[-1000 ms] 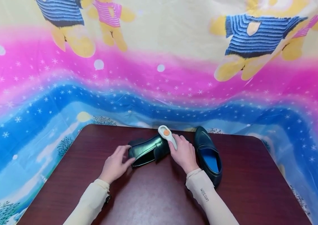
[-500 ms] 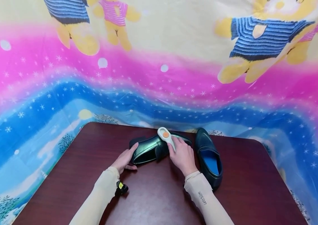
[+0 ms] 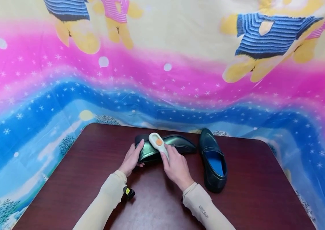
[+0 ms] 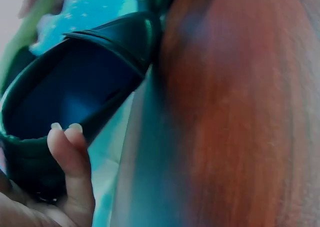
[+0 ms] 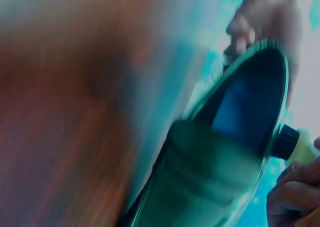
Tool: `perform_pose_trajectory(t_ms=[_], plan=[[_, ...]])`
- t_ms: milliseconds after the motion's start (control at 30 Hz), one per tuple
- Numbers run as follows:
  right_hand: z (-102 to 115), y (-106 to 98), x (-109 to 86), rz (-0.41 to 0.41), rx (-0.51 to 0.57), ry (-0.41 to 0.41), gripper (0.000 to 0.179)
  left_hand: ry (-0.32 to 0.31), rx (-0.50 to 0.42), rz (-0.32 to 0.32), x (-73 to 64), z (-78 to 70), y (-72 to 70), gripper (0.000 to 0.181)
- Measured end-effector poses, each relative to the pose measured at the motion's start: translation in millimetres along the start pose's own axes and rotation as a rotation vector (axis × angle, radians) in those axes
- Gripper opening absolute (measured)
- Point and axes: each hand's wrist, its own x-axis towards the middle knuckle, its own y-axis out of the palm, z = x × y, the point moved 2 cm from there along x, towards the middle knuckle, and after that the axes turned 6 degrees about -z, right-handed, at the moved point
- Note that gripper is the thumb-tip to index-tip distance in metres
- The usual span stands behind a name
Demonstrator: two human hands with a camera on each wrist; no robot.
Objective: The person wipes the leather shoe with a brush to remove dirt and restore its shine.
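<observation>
A dark glossy loafer (image 3: 178, 140) with a blue insole lies tipped on its side near the table's back edge. My left hand (image 3: 129, 158) grips its heel, thumb over the back and fingertips (image 4: 74, 132) hooked over the rim of the opening. In my right hand (image 3: 177, 165) is a white-handled shoe brush (image 3: 156, 142) with an orange spot. Its dark head (image 5: 285, 141) meets the loafer's upper side beside the opening in the right wrist view. To the right stands the matching loafer (image 3: 213, 159), upright, toe toward the back.
Both loafers are on a dark red-brown wooden table (image 3: 76, 179). Behind it hangs a printed cloth (image 3: 162, 86) with bears and snowflakes, close along the back edge. A small black device (image 3: 128, 192) is worn at the left wrist.
My left hand has gone from touching the heel to gripping it. The shoe brush has moved left along the loafer toward the heel. The loafer has shifted slightly; the other one stays put.
</observation>
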Motion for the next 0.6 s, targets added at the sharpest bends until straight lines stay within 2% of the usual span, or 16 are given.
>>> perform_pose_trajectory(t_ms=[200, 333, 467, 600], plan=[[22, 5, -8.8, -0.042, -0.006, -0.099, 0.036, 0.075, -0.049, -0.024, -0.8, 0.2, 9.8, 0.063], [28, 9, -10.9, -0.082, -0.033, -0.133, 0.038, 0.123, -0.035, -0.076, -2.0, 1.9, 10.8, 0.051], [23, 8, -11.3, -0.093, -0.057, -0.134, 0.038, 0.133, -0.073, -0.098, -2.5, 5.5, 10.0, 0.053], [6, -6, -10.2, -0.106, -0.106, -0.084, 0.037, 0.118, -0.145, -0.05, -2.2, 8.5, 11.6, 0.058]])
